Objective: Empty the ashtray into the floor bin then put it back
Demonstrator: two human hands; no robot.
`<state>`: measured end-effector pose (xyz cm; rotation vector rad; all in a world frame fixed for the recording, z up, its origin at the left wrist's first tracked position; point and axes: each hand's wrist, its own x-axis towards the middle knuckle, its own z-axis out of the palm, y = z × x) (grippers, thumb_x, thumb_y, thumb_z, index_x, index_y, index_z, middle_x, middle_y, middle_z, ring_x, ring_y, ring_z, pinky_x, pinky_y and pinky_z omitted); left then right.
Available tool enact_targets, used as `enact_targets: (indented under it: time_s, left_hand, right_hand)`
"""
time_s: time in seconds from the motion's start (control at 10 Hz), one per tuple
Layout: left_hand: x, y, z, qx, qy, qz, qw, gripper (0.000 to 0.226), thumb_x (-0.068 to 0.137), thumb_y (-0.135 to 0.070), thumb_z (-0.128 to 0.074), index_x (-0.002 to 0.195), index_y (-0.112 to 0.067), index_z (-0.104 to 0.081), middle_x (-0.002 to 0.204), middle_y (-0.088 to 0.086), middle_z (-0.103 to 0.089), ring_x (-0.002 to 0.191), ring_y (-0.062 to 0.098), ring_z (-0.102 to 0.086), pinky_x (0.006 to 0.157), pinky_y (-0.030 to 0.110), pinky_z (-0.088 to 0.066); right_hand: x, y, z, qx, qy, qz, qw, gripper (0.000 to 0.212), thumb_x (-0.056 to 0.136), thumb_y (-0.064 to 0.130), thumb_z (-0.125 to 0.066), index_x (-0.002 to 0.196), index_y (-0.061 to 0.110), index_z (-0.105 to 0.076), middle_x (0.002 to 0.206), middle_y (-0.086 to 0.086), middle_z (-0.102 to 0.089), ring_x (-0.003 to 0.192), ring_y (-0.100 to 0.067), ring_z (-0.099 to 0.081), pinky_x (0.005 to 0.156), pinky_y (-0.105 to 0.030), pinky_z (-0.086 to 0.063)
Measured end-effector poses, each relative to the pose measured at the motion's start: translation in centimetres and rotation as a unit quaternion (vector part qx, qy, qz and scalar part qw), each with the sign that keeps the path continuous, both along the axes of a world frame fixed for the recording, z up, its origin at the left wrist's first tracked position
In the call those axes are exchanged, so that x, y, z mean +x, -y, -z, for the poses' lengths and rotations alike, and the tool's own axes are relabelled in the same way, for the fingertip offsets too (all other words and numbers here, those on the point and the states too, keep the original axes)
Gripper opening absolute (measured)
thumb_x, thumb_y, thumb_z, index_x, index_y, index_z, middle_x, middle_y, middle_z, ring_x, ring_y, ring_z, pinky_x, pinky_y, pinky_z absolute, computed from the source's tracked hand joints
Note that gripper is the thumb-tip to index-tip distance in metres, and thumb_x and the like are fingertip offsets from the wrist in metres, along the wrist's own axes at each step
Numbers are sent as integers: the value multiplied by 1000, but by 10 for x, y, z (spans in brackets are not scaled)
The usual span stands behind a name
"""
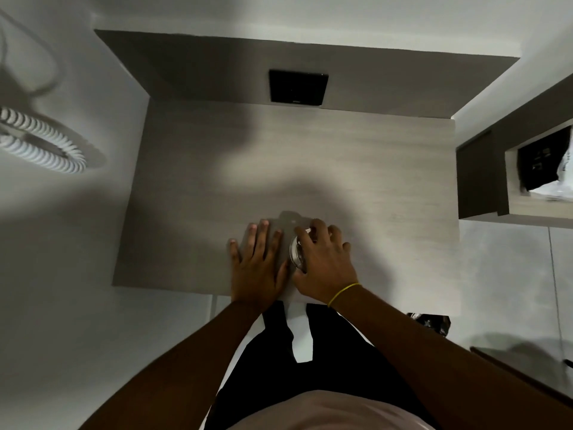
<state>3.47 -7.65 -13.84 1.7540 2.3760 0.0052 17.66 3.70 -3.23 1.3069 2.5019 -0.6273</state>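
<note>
Round clear glass ashtray (pixel 297 251): on pale wood-grain desk (pixel 341 169), clasped beneath right hand (pixel 322 259); left hand (pixel 257 262) flat, fingers spread, beside it.

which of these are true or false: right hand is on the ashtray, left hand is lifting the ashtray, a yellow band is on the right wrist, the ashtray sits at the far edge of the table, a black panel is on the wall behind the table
1. The right hand is on the ashtray. True.
2. The left hand is lifting the ashtray. False: it lies flat on the table beside it.
3. A yellow band is on the right wrist. True.
4. The ashtray sits at the table's far edge. False: it is near the front edge.
5. A black panel is on the wall behind the table. True.
</note>
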Motion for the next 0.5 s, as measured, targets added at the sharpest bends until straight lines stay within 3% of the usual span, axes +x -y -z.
enact_targets:
  time_s: [0.3, 0.5]
  left_hand:
    - [2, 1, -1, -8, 3, 1, 1000, 80, 104, -62, -37, 171, -21, -19, 182, 12, -10, 168, 34, -6, 125, 74, -13]
    - [0, -2, -14, -11, 21, 9, 1000, 76, 104, -60, -43, 167, -17, -33, 179, 15, -20, 165, 37, -18, 122, 77, -22]
  right_hand:
    - [-2, 4, 7, -14, 21, -13, 1000, 82, 67, 44, -63, 146, 29, -48, 151, -11, -41, 132, -43, -43, 96, -57, -52]
    - [-1, 6, -4, 5, 29, -11, 1000, 87, 74, 57, -59, 155, 35, -39, 161, -7, -35, 142, -44, -38, 98, -61, -49]
